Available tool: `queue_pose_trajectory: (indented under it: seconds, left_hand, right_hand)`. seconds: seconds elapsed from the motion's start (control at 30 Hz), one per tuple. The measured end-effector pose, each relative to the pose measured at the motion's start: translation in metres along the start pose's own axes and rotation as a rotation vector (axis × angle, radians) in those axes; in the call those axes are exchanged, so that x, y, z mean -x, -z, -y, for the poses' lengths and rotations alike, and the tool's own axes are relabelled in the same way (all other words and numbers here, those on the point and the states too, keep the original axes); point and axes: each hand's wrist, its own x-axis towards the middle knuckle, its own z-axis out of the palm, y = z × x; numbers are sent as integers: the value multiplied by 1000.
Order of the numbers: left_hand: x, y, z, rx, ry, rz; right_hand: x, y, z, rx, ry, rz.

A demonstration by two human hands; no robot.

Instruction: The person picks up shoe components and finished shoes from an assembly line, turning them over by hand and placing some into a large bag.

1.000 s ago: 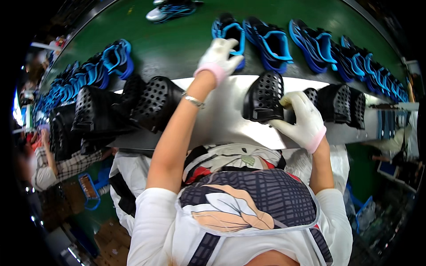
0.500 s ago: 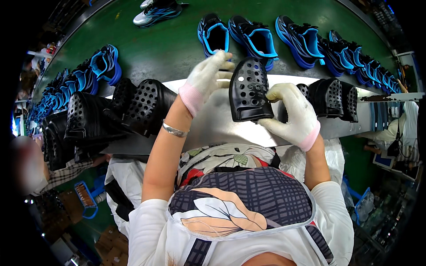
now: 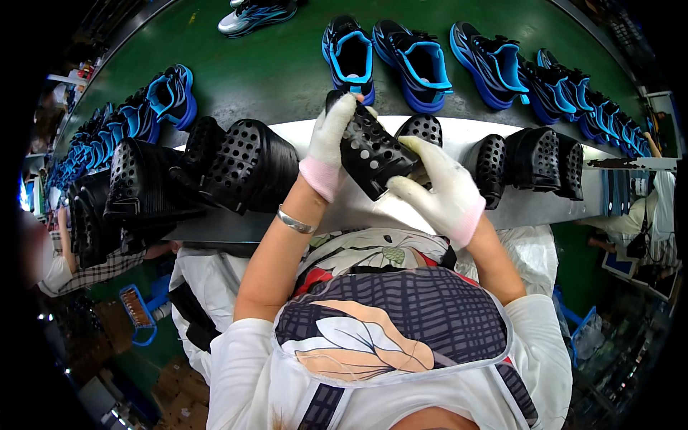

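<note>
A black plastic shoe insert [image 3: 371, 159], dotted with round holes, is tilted between my two white-gloved hands. My left hand [image 3: 330, 142] is closed round its upper end. At its lower right end, my right hand [image 3: 441, 188] grips it between thumb and fingers. Just behind the held piece, another perforated insert [image 3: 421, 127] lies on the bench's pale strip. A black sneaker with light blue lining [image 3: 352, 57] stands beyond my left hand, and a second such sneaker [image 3: 418, 68] is to its right.
Stacked black inserts [image 3: 247, 165] lie to my left, and more inserts [image 3: 532, 159] to my right. Rows of blue-black sneakers [image 3: 573, 97] run along the green work surface [image 3: 258, 79]. A grey-and-blue shoe [image 3: 256, 18] is at the far edge. Another person's arm shows at far left.
The insert has turned from upright to tilted and shifted left. My left hand, spread beside it before, is now closed on its upper end. A second insert behind has come into view.
</note>
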Motion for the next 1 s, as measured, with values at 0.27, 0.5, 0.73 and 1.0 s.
queue_pose_trajectory:
  seconds: [0.27,0.5,0.73,1.0]
  left_hand:
    - [-3,-3,-1,-149,-229,-219]
    - [-34,17,1,-227,-377,-251]
    - [-58,35,11,-1291,-865,-411]
    - [-74,5,16,-1110,-659,-158]
  right_hand:
    - [-18,-17,21,55,-71,41]
    - [-42,-26,14,237,116,-110]
    - [-90,28,-9,579,174,-110]
    - [-157,76,15,683,85,145]
